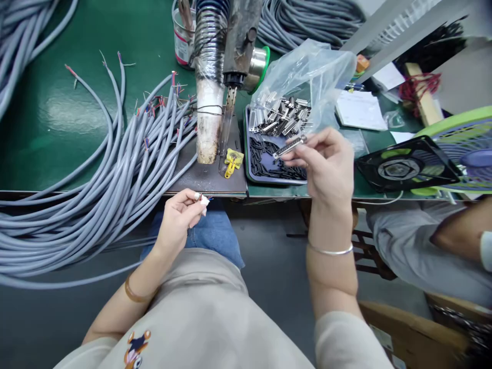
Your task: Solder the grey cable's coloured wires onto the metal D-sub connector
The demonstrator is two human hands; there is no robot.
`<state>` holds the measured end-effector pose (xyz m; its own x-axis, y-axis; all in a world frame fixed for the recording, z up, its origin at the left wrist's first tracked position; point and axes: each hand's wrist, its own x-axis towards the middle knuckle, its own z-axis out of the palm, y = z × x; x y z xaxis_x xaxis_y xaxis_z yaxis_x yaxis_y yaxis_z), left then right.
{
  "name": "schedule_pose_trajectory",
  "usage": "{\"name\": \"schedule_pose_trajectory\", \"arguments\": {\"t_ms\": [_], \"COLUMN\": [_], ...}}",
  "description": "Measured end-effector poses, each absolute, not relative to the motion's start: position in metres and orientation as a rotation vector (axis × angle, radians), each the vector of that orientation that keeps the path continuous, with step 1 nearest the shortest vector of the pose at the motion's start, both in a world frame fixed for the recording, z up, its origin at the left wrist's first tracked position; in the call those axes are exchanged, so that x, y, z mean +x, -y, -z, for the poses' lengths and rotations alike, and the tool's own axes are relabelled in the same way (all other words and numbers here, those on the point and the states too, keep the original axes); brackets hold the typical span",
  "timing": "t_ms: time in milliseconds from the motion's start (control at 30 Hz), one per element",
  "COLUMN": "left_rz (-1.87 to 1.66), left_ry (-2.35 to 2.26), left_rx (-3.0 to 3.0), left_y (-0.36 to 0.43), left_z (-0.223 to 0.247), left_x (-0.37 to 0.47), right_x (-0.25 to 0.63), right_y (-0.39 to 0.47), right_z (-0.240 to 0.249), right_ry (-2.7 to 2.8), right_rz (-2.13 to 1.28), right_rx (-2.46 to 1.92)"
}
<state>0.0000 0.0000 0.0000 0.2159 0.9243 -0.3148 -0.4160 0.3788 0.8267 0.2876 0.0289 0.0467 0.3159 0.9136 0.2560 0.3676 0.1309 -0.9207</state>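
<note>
My right hand [326, 159] pinches a metal-framed connector [289, 147] with a dark middle, held above the tray [248, 171]. In that tray lie many loose metal connectors [282, 117] at the back and small black pieces [265, 156] toward the front. My left hand [182, 212] is closed in front of the table edge, around the stripped end of a grey cable [130, 265]; thin coloured wires and something white show at the fingertips. Most of the cable's end is hidden by the fingers.
A soldering iron [229, 110] hangs beside a taped duct [209, 118]. A yellow clip [232, 163] sits below its tip. Grey cables [115, 169] pile at left, a plastic bag [307, 66] behind the tray. A black fan [407, 166] and a seated person's leg [423, 256] are at right.
</note>
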Motion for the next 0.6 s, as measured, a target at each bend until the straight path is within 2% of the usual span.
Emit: {"name": "schedule_pose_trajectory", "arguments": {"t_ms": [333,467,600], "left_rz": [-0.987,-0.873,-0.938], "left_ry": [-0.775,-0.724,-0.73], "left_rx": [0.778,0.788,0.776], "left_y": [-0.008,-0.007,-0.007], "left_z": [-0.01,-0.007,-0.003], "left_x": [0.009,0.008,0.008], "right_x": [0.209,0.197,0.193], "right_y": [0.025,0.03,0.029], "right_z": [-0.03,-0.016,-0.009], "right_ry": [1.088,1.112,1.125], "right_rz": [-1.114,-1.178,-1.138], "right_rx": [-1.17,-1.158,-1.123]}}
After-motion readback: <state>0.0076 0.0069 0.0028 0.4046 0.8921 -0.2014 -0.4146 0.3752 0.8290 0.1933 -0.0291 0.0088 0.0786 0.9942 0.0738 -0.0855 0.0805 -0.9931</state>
